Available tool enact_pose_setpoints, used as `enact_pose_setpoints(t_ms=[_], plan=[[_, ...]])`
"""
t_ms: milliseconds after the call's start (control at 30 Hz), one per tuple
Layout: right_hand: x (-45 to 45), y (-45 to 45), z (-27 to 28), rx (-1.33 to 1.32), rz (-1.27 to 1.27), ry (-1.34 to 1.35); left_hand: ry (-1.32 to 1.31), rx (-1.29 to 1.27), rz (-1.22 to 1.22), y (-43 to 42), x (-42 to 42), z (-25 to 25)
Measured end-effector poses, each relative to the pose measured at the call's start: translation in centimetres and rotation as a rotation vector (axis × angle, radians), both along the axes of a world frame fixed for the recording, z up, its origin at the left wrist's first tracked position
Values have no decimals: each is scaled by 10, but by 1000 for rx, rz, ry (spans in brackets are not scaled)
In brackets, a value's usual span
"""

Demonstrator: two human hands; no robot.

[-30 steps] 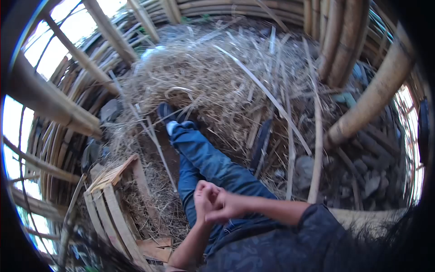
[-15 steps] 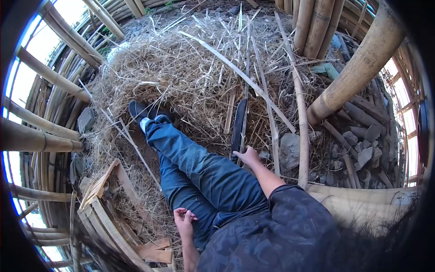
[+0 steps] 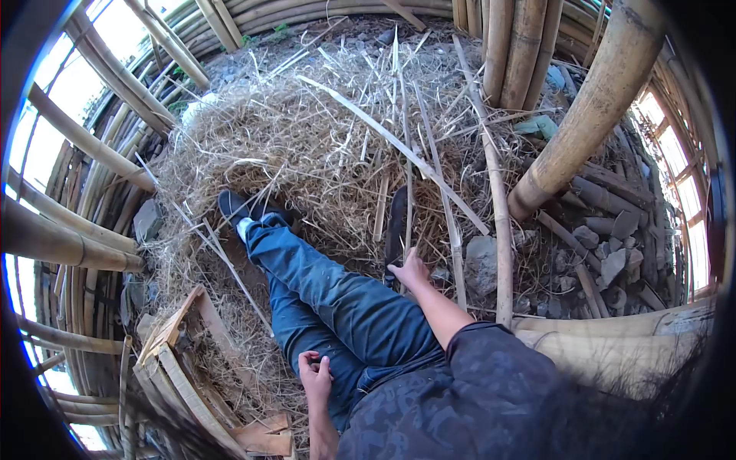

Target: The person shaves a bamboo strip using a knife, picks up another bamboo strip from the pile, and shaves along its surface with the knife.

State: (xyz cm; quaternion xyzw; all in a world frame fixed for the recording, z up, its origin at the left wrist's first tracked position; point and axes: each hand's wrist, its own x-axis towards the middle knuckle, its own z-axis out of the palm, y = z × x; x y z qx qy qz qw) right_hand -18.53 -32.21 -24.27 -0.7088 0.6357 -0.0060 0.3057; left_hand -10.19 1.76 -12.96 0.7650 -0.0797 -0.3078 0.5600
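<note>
My right hand (image 3: 412,270) is closed beside my right thigh, with a thin bamboo strip (image 3: 406,176) running away from its fingers over the shavings. Right against those fingers lies a dark-bladed machete (image 3: 395,222), its tip pointing away from me. The machete's handle end is partly hidden by my leg and hand. My left hand (image 3: 315,376) rests by my left thigh, its fingers loosely curled and apart from the thumb. Nothing shows in it. My legs in blue jeans (image 3: 337,295) stretch forward, crossed at the shoes.
A broad heap of bamboo shavings (image 3: 307,138) with loose strips spreads ahead. A wooden crate (image 3: 180,379) sits at my left. Thick bamboo poles (image 3: 590,115) stand at the right, near broken stones (image 3: 613,264). More poles (image 3: 92,138) line the left side.
The view has shifted slightly. My right hand and the machete are a little nearer my body, and the strip beside the blade has shifted. My left hand stays by the thigh.
</note>
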Motion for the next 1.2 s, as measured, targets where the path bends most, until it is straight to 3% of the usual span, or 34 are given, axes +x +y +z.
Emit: enact_pose_setpoints(t_ms=[100,167,233,367,433,500,567,633,767,867,933,1033,1100,1133,1167,1200], plan=[[3,-9,-16,108,-39,-21,-20,21,-10,-1,3,9],[-3,-13,-24,66,-112,-154,-53,-19,13,7,2,-1],[-1,-15,-22,-143,-235,-347,-35,-62,46,6,1,-3],[-10,-47,5,-85,-177,-561,-31,-76,50,6,3,-1],[-10,-67,3,-81,-137,-516,-31,-58,51,-2,6,3],[-9,-68,15,110,34,-227,-51,-71,67,-4,7,0],[-3,-53,22,110,-36,-33,-80,-60,50,-2,9,-4],[0,-31,23,97,-94,-17,-47,-67,60,0,11,-4],[-13,6,20,365,-13,102,-38,-143,101,8,5,-9],[-24,11,-16,346,-1,34,-52,-120,70,8,7,-10],[-16,8,16,151,-84,-156,-60,-114,59,7,11,-8],[-4,-23,-9,-79,-140,-377,-52,-134,72,5,11,-8],[4,-38,2,198,-406,-868,-51,-153,94,8,10,-12],[4,-43,26,183,-453,-961,-49,-155,97,8,9,-10],[0,-56,30,171,-441,-886,-52,-154,92,8,9,-8],[-1,-74,13,-187,-327,-804,-55,-154,85,8,9,-7]])
